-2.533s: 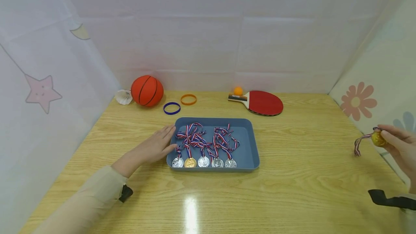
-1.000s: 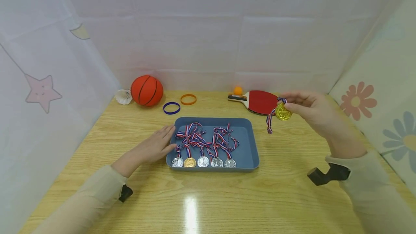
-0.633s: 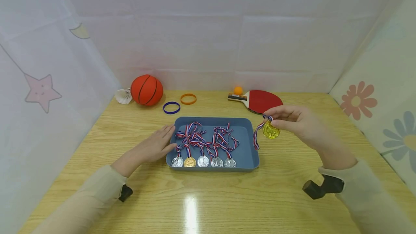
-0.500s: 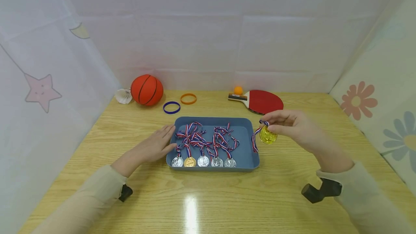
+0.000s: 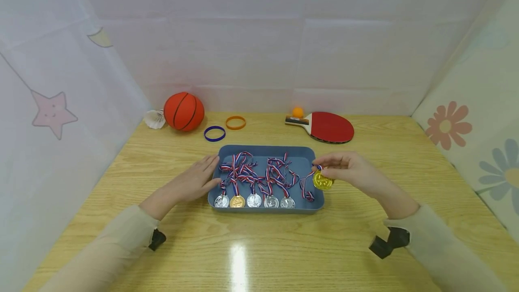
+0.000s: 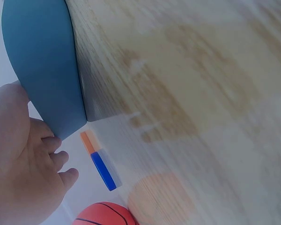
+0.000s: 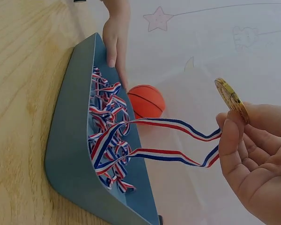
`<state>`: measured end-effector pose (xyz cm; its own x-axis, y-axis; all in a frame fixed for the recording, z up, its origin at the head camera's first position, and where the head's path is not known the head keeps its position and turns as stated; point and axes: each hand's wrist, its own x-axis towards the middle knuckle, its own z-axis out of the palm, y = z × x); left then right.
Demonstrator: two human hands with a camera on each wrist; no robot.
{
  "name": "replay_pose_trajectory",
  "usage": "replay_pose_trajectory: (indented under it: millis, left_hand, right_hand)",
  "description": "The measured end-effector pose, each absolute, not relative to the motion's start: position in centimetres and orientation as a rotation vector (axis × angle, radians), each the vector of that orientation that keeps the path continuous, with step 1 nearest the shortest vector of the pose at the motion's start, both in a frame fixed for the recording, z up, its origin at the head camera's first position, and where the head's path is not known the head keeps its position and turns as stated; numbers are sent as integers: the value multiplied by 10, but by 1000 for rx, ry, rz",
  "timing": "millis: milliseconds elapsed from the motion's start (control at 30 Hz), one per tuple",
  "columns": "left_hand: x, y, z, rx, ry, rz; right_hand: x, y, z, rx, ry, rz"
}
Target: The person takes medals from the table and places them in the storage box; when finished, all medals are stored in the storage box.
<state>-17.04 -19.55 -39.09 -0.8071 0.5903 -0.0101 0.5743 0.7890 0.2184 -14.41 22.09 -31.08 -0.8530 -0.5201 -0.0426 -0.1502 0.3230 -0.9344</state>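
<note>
My right hand (image 5: 352, 172) pinches a gold medal (image 5: 323, 180) by its edge over the right end of a blue-grey tray (image 5: 264, 211). The medal's red, white and blue ribbon (image 7: 168, 123) hangs down into the tray in the right wrist view. Inside the tray lie several silver medals (image 5: 254, 200) and a gold medal (image 5: 237, 201) in a row along the near side, their striped ribbons (image 5: 243, 172) tangled behind them. My left hand (image 5: 195, 180) rests with straight fingers against the tray's left side. The left wrist view shows the left hand (image 6: 28, 159) at the tray's outer wall (image 6: 47, 61).
Behind the tray on the wooden table (image 5: 170, 247) are a red basketball (image 5: 184, 111), a shuttlecock (image 5: 154, 119), a blue wristband (image 5: 214, 134) and an orange wristband (image 5: 235, 123). At the back right lie a red table tennis bat (image 5: 331, 128) and an orange ball (image 5: 298, 111).
My right hand has brought the gold medal leftward from the far right, then lower to the tray's right end, its ribbon now inside. The left hand has stayed at the tray's left side.
</note>
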Motion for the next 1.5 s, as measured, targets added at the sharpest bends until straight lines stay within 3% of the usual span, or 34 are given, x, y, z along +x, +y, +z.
replay_pose_trajectory:
  millis: [667,1500]
  left_hand:
    - [-169,-194,-387,929,2884,299]
    - [-169,-195,-388,943,2896,320]
  right_hand:
    - [-196,213,-340,-414,2349,-1698]
    - [-173,206,-375,-452,2349,-1418]
